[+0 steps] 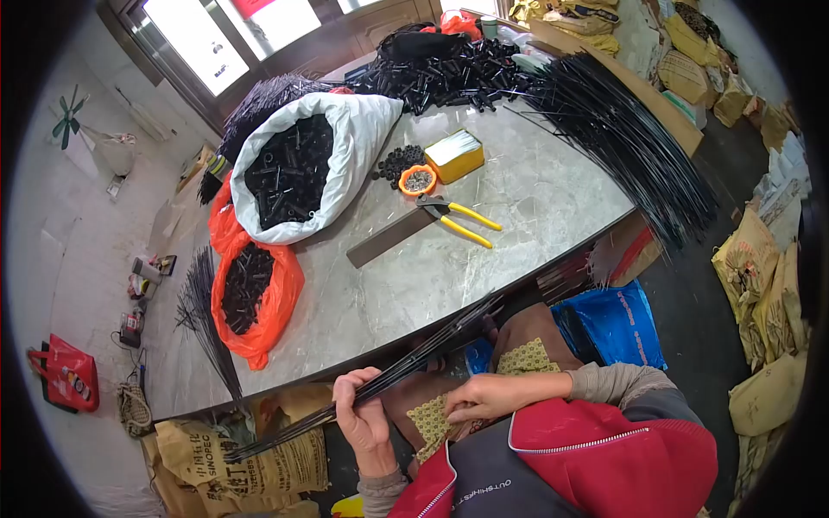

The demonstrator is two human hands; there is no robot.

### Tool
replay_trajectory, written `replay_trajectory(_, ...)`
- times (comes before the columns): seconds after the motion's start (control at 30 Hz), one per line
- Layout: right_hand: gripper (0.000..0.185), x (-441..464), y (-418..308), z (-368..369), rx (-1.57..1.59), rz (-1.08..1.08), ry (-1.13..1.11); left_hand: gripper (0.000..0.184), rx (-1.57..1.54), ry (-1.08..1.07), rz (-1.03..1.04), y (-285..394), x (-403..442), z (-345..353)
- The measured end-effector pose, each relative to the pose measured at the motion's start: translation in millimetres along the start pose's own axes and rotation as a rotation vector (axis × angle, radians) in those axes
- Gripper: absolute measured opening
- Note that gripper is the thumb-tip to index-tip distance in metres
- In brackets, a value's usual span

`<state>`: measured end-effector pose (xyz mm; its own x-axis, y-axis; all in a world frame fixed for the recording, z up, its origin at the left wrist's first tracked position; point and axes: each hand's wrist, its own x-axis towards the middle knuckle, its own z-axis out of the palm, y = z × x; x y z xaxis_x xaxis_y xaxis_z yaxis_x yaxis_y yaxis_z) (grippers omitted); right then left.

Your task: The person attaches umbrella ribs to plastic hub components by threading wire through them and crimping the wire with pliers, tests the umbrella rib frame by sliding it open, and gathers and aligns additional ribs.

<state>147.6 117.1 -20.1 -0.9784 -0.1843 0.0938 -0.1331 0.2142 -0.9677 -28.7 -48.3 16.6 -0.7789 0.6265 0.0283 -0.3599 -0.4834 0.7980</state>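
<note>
A bundle of long thin black rods (pixel 416 357) slants over my lap, from the lower left up to the table's front edge. My left hand (pixel 363 421) is closed around it at about the middle. To the right, my right hand (pixel 489 397) lies low over the patterned yellow cloth (pixel 525 356) on my lap. Its fingers are curled together, and whatever they may hold is hidden. On the table beyond lie pliers with yellow handles (pixel 466 224), their jaws on a dark flat bar (pixel 390 238).
A white sack (pixel 345 155) and a red bag (pixel 281 298) hold black tubular parts. Behind the pliers stand an orange dish (pixel 418 180) and a yellow box (pixel 459 160). More black rods (pixel 622 129) overhang the table's right edge. A blue bag (pixel 617 324) is below.
</note>
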Motion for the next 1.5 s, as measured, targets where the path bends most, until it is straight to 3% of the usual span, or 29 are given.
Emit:
replay_trajectory(0.1, 0.041, -6.1, -6.1, -1.6, 0.448, 0.457, -0.024, 0.023, -0.209, 0.009, -0.130, -13.7, -9.8, 0.0)
replay_trajectory(0.2, 0.053, -11.4, 8.1, -1.4, 0.669, 0.304, 0.199, 0.030, -0.298, 0.041, -0.245, -38.0, -22.3, 5.4)
replay_trajectory(0.33, 0.051, -24.0, -6.3, -13.5, 0.982, 0.264, 0.406, 0.034, -0.315, 0.006, -0.352, -57.1, -28.8, 16.1)
replay_trajectory(0.43, 0.048, -29.8, 3.4, -18.1, 1.016, 0.143, 0.485, 0.039, -0.287, -0.066, -0.374, -64.2, -22.5, 27.5)
replay_trajectory(0.53, 0.041, -31.9, -9.3, -31.3, 0.801, 0.137, 0.673, 0.042, -0.235, -0.148, -0.445, -62.8, -14.7, 48.3)
replay_trajectory(0.6, 0.037, -36.1, -24.5, -49.4, 0.698, 0.133, 0.775, 0.041, -0.207, -0.312, -0.546, -64.9, -15.7, 57.8)
replay_trajectory(0.73, 0.028, -55.8, -54.9, -77.2, 0.578, 0.202, 0.885, 0.027, 0.249, -0.566, -0.821, -59.9, -25.7, 79.9)
replay_trajectory(0.83, 0.025, -64.2, -60.5, -98.8, 0.449, 0.074, 0.908, 0.018, 0.401, -0.573, -0.702, -48.6, -28.1, 80.7)
replay_trajectory(0.9, 0.024, -68.2, -61.4, -108.7, 0.367, 0.072, 0.883, 0.014, 0.481, -0.523, -0.493, -34.9, -22.0, 81.0)
replay_trajectory(1.1, 0.024, -64.5, -76.4, -112.2, 0.260, 0.275, 0.759, 0.007, 0.482, -0.338, -0.228, -34.5, -2.8, 92.5)
replay_trajectory(1.2, 0.024, -56.0, -75.1, -105.4, 0.221, 0.317, 0.709, 0.009, 0.465, -0.354, -0.176, -41.5, -1.6, 98.0)
replay_trajectory(1.33, 0.021, -41.1, -66.8, -96.1, 0.171, 0.309, 0.650, 0.015, 0.595, -0.457, 0.057, -50.6, 6.3, 99.5)
replay_trajectory(1.47, 0.018, -31.5, -64.7, -95.3, -0.030, 0.163, 0.631, 0.018, 0.607, -0.379, 0.059, -45.5, 13.7, 104.6)
replay_trajectory(1.5, 0.016, -32.3, -77.3, -95.5, -0.032, 0.260, 0.655, 0.022, 0.677, -0.418, 0.183, -46.6, 18.9, 100.1)
